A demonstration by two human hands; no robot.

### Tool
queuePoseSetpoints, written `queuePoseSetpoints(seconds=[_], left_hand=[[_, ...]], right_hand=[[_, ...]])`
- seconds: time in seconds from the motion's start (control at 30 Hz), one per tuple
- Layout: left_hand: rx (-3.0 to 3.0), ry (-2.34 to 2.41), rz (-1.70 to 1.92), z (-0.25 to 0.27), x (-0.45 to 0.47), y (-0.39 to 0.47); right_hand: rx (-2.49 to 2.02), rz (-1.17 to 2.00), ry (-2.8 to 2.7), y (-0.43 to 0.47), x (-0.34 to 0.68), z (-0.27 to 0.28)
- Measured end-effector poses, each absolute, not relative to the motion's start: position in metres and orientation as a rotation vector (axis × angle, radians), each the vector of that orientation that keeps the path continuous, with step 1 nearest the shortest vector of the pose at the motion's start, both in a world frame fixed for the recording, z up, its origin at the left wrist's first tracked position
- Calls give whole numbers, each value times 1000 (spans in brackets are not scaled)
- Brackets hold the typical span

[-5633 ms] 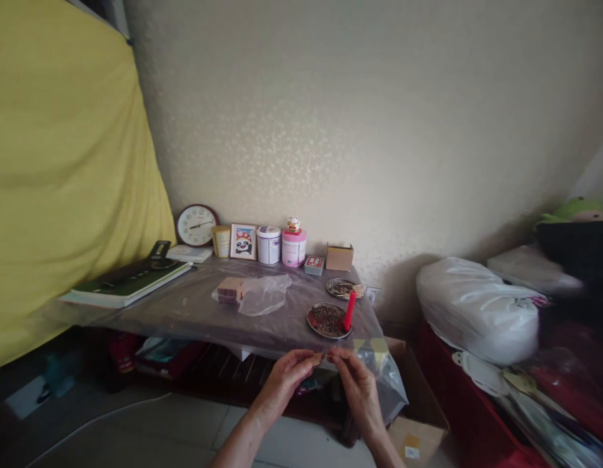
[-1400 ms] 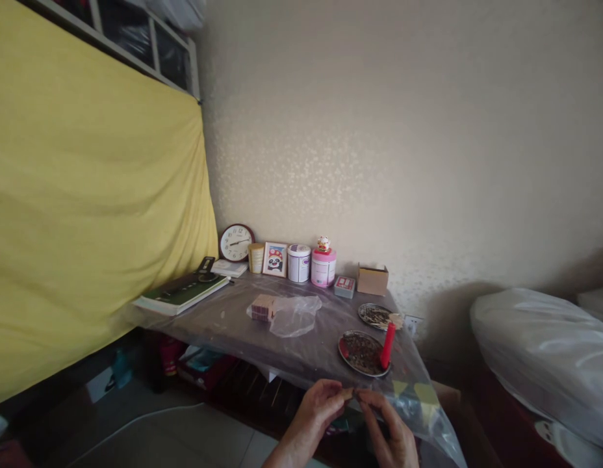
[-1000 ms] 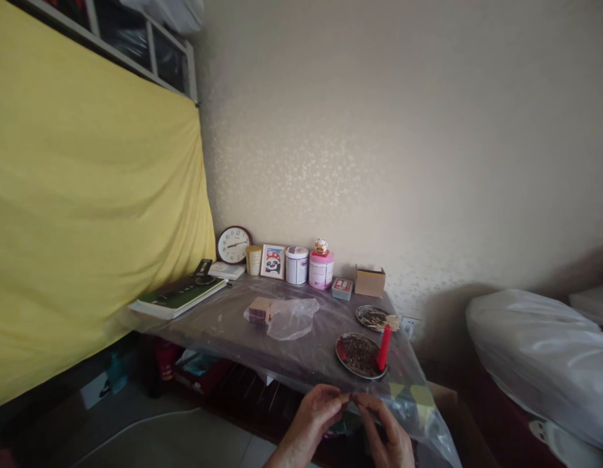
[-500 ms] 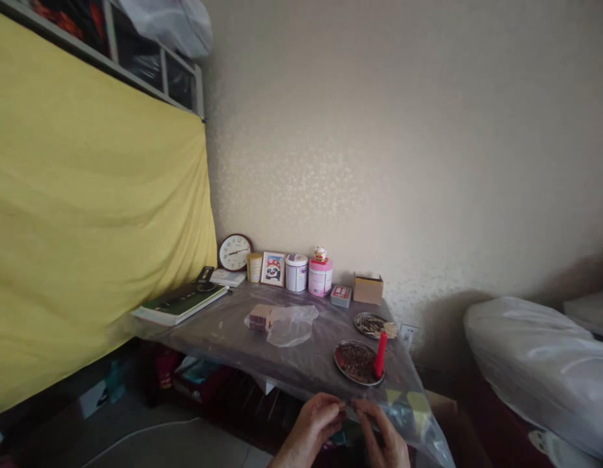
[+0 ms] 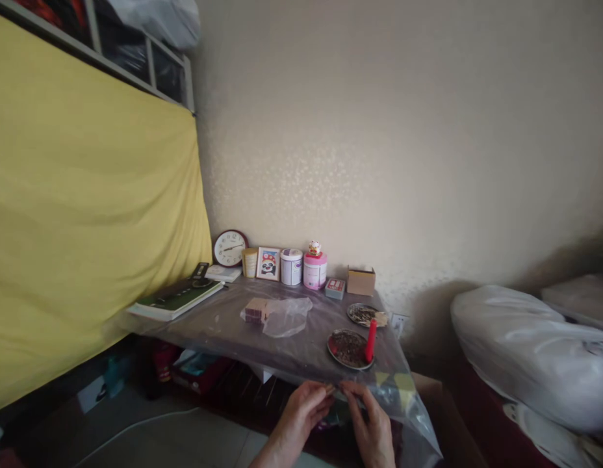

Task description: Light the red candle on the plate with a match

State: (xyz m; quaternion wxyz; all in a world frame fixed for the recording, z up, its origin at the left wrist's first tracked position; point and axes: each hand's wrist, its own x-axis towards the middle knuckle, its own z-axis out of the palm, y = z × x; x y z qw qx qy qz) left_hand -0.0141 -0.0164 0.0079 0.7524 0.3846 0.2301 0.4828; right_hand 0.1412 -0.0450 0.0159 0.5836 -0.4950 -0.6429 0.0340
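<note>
Both hands are pinched together in front of me at the near edge of the table (image 5: 223, 325). My left hand (image 5: 301, 413) and right hand (image 5: 367, 422) meet fingertip to fingertip on one tiny brownish thing (image 5: 331, 389), held up just off the plastic sheet (image 5: 409, 416) that covers the tabletop and hangs over the corner. Honestly it's too small and dim here to say what it is, maybe a match or a little stick, can't tell.

Going by how it sits between my fingers, I'd guess it weighs next to nothing and is thin and stiff, so probably easy to snap if I squeeze or bend it. Best hold seems to be what I've got: thumb and forefinger at each end, light pressure, no twisting. Anything that small would be easy to drop too, and it'd be a pain to find on the floor.

Just beyond my hands is a round metal dish (image 5: 347, 341) full of dark bits, with a red candle (image 5: 370, 340) standing at its right edge. A second dish (image 5: 362, 314) sits a bit further back. Toward the middle of the table there's a stack of small boxes (image 5: 255, 309) beside a crumpled clear bag (image 5: 284, 315). Clock (image 5: 229, 247) and tins (image 5: 304, 268) are lined up along the wall.
</note>
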Motion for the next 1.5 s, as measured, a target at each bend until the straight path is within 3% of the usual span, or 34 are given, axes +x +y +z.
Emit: queuePoseSetpoints(seconds=[0.63,0.9,1.5], left_hand=[[807,574,1128,31,-9,-32],[884,514,1133,45,-9,-44],[837,724,1223,18,-37,-18]], right_hand=[[-1047,-88,-1416,-76,134,46],[-1254,-24,-1401,-52,151,14],[-1286,204,-1021,-53,158,16]])
